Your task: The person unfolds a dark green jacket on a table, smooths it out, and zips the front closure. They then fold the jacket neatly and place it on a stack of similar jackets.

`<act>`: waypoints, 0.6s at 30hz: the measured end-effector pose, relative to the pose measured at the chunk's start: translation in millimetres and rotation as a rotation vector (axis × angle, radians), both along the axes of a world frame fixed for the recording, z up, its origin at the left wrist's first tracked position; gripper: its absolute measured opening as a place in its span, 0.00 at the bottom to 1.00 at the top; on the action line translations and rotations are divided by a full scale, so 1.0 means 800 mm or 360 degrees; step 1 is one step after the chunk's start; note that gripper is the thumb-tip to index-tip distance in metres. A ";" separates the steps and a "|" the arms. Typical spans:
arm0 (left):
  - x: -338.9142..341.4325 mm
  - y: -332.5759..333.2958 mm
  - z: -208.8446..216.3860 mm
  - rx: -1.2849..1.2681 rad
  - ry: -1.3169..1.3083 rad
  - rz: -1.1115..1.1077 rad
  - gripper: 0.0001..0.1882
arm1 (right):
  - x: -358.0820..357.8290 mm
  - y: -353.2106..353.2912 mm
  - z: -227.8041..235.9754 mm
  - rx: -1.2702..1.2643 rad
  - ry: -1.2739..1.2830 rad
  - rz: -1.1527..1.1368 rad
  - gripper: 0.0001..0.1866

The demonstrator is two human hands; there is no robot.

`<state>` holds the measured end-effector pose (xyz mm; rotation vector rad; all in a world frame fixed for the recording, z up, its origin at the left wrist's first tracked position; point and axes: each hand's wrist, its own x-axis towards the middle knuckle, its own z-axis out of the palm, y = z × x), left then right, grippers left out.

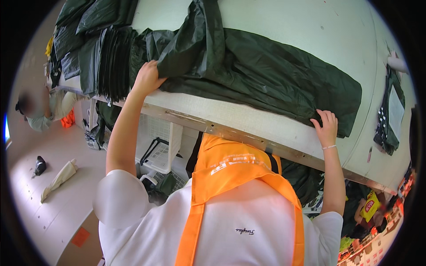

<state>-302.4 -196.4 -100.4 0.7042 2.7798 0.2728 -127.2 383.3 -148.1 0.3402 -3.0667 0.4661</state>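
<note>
A long dark green garment of smooth, raincoat-like cloth (275, 73) lies across the white table (275, 111), its far left part raised in a loose fold. My left hand (148, 79) grips the cloth at the base of that fold; its fingertips are partly hidden by the fabric. Near the garment's right end, my right hand (326, 126) rests on the front edge, fingers and thumb apart and touching the cloth. To the left of my left hand stands a tight row of folded dark green pieces (115, 64).
More dark green bundles (104, 17) are heaped at the far left. A dark packet with a white sheet (390, 113) and a pen (369, 154) lie at the right. Under the table's metal edge (213, 129) are white plastic baskets (159, 150). Other people (49, 106) are at the sides.
</note>
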 end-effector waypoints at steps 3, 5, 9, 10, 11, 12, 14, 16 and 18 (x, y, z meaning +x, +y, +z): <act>0.013 -0.027 -0.079 -0.0036 -0.0023 0.0299 0.19 | -0.006 -0.005 -0.003 0.0053 -0.0091 -0.0062 0.21; 0.025 -0.029 -0.094 0.0186 -0.0037 0.0523 0.18 | -0.021 -0.018 0.016 0.0041 -0.0479 -0.0158 0.22; 0.024 -0.035 -0.100 0.0115 -0.0067 0.0399 0.19 | -0.113 -0.052 0.112 0.0402 -0.1649 -0.0291 0.32; 0.020 -0.019 -0.077 -0.0017 -0.0139 0.0403 0.19 | -0.146 -0.054 0.122 0.0461 -0.1572 -0.0120 0.35; 0.017 -0.008 -0.059 -0.0062 -0.0194 0.0441 0.18 | -0.180 -0.072 0.141 0.0424 -0.1188 0.0041 0.31; 0.018 -0.013 -0.061 -0.0062 -0.0197 0.0386 0.18 | -0.214 -0.096 0.157 0.0282 -0.0648 0.0272 0.26; 0.021 -0.014 -0.061 -0.0006 -0.0169 0.0403 0.18 | -0.293 -0.186 0.195 0.0128 -0.0151 0.0508 0.21; 0.019 -0.007 -0.047 -0.0033 -0.0211 0.0390 0.19 | -0.368 -0.288 0.206 -0.0102 0.0055 0.0683 0.17; 0.022 -0.008 -0.050 -0.0103 -0.0156 0.0320 0.19 | -0.454 -0.390 0.193 0.0051 -0.0035 0.0643 0.18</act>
